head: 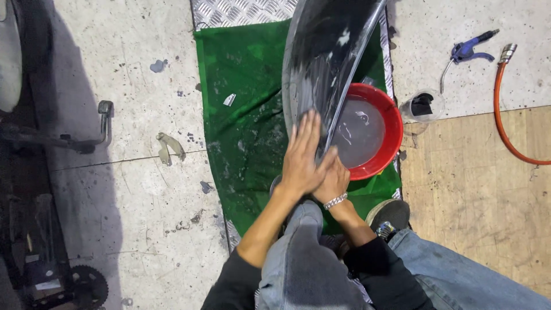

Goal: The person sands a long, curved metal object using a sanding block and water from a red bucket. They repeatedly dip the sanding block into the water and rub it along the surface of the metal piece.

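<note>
A black tube [321, 51] is stood on edge, its long axis running from the hands up and away toward the top of the view, its lower end dipped at the rim of a red basin [393, 123] of water. The left hand [301, 158] is laid flat on the tube, fingers spread apart. The right hand [333, 181] is tucked beneath it; its grip cannot be told. A green cloth [241, 115] is spread on the floor [115, 115].

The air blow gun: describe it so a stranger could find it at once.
Start at the red basin by the green mat, then look up and right across the grey floor. The air blow gun lies beside the orange hose; its blue handle and thin metal nozzle set it apart.
</note>
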